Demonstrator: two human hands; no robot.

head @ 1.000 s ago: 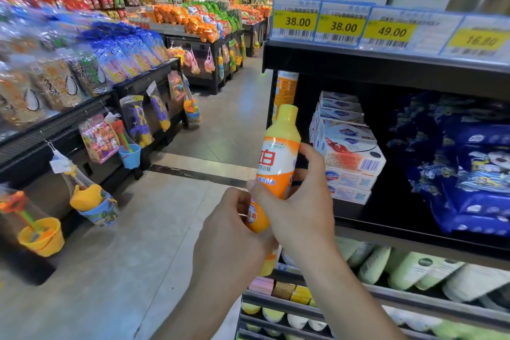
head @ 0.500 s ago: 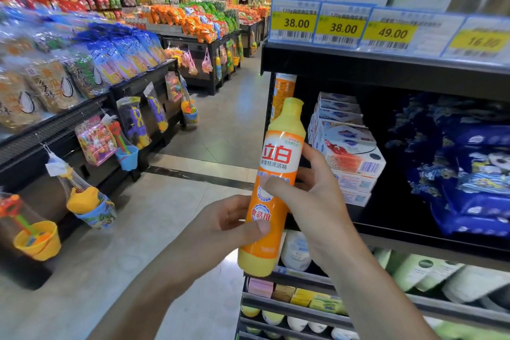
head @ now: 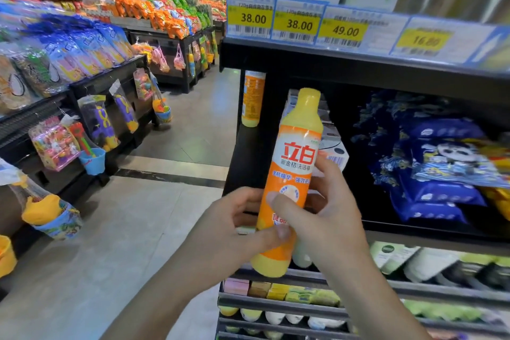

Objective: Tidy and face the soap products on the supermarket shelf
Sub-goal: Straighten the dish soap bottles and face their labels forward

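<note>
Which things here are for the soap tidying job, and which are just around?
For the job:
orange bottle, held by left hand and right hand
second orange bottle on the shelf
white boxes

Just around:
blue packs
price tags
hanging toys

Four yellow price tags (head: 339,26) hung along the upper shelf edge, showing 38.00, 38.00, 49.00 and a blurred one. Blue snack bags (head: 438,163) lay piled on the shelf below. Across the grey floor (head: 82,270), toy buckets (head: 92,160) hung from a black rack.
</note>
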